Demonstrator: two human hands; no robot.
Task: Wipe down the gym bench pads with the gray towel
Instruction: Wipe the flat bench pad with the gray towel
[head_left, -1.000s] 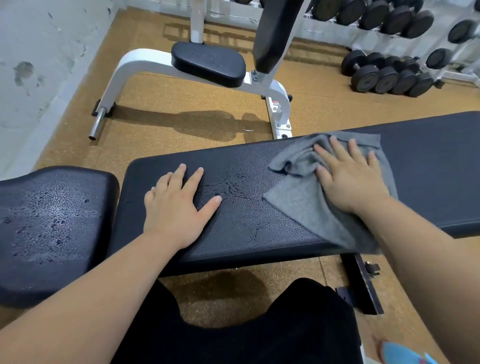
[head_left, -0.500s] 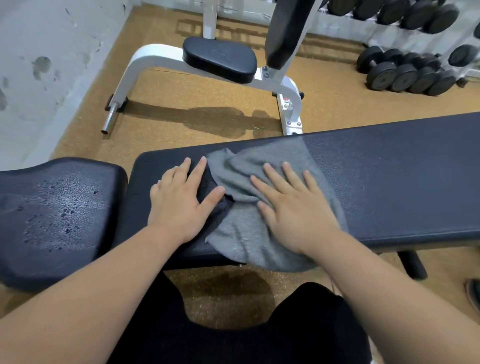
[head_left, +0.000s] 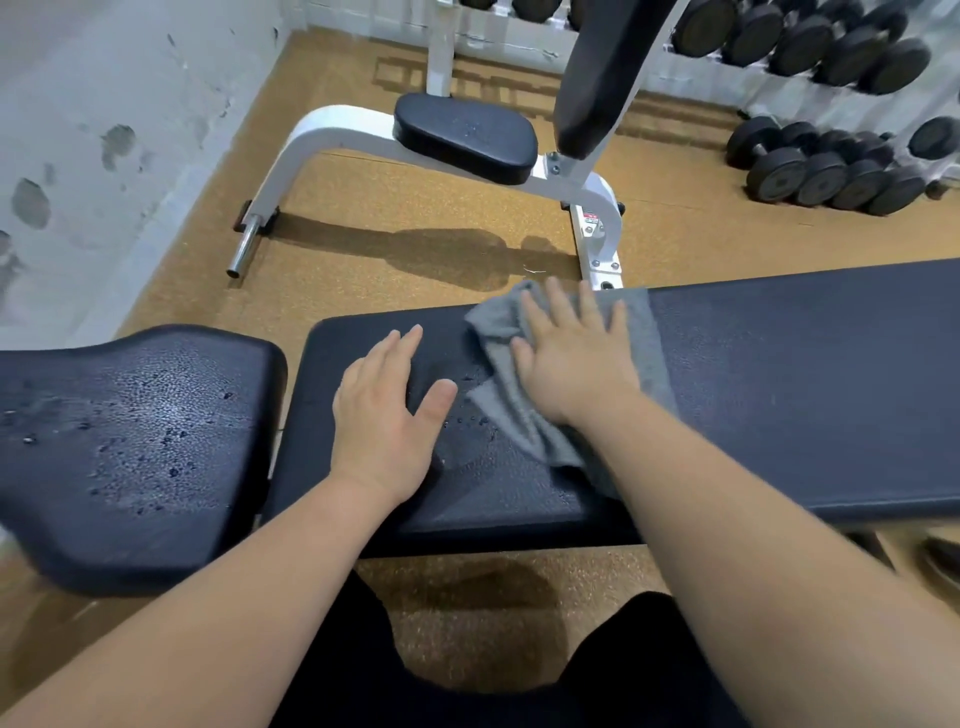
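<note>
A long black bench pad (head_left: 779, 384) runs across the middle of the head view. To its left is a shorter black seat pad (head_left: 130, 441) beaded with water drops. The crumpled gray towel (head_left: 652, 338) lies on the long pad, reaching from its far edge to its near edge. My right hand (head_left: 571, 364) presses flat on the towel, fingers spread toward the far edge. My left hand (head_left: 384, 410) rests flat on the bare pad just left of the towel, holding nothing. A few water drops sit between the two hands.
A second bench with a white frame (head_left: 332, 140) and black pads stands behind on the cork-coloured floor (head_left: 395, 208). Several black dumbbells (head_left: 826, 171) sit on a rack at the back right. A stained wall (head_left: 104, 130) runs along the left. My dark-trousered legs (head_left: 467, 691) fill the bottom.
My right hand swept the towel left toward my left hand, then back right and toward the far edge. My left hand stayed planted on the pad.
</note>
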